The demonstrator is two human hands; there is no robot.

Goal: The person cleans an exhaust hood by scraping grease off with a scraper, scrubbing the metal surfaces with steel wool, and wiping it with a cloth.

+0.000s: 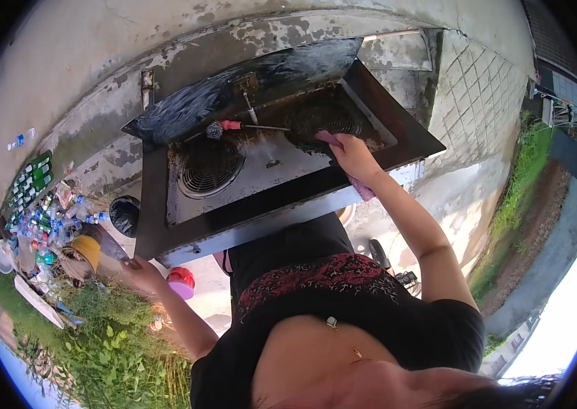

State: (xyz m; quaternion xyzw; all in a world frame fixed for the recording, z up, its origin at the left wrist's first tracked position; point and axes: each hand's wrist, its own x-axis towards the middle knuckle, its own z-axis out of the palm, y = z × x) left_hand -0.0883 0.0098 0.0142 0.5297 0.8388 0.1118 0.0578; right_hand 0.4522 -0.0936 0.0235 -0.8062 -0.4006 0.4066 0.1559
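Head view: right grip (353, 157) closed around pink cloth (361, 189); left grip (142, 274) beside hood (154, 198), state unclear; brush (232, 125) near 2 grilles (211, 170).

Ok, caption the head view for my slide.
Right hand holding a pink cloth at a stained stove; left hand by its near-left corner.

The right arm (415, 218) is extended toward the upper centre of the frame; the right grip (355, 158) is held with fingers curled. The left arm (183, 310) is angled outward, left grip (142, 274) partly obscured, finger closure undetermined.
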